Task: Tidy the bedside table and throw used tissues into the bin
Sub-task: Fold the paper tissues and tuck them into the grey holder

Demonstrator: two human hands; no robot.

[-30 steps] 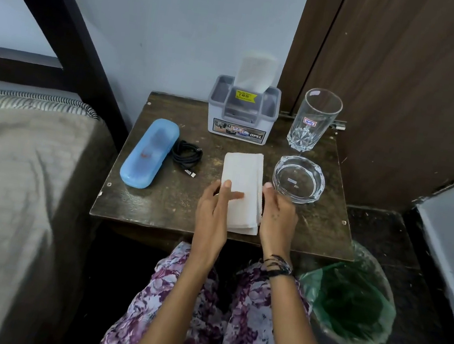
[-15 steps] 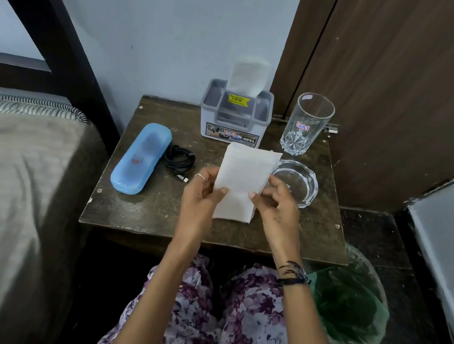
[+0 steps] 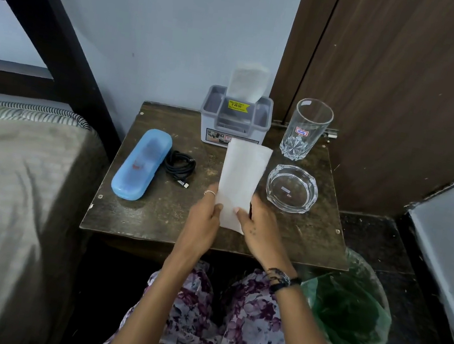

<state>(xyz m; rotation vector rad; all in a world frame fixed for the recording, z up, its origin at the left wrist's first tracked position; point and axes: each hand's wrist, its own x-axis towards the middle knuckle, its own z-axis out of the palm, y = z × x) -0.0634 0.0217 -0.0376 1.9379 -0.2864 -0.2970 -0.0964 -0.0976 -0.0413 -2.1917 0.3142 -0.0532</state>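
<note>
In the head view we hold the folded tissue point(image 3: 240, 179) upright above the desk point(image 3: 153, 220), just in front of the tissue box point(image 3: 235, 120). Its long axis runs away from us. Our left hand point(image 3: 203, 221) and right hand point(image 3: 258, 229) both pinch its near end, equally close. The bin point(image 3: 346, 310) sits on the floor, right of the desk, nearer our right hand. The tissue hides the box's front label, and we cannot tell whether it is used.

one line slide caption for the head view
Both hands, left and right, hold a folded white tissue above the bedside table.
</note>
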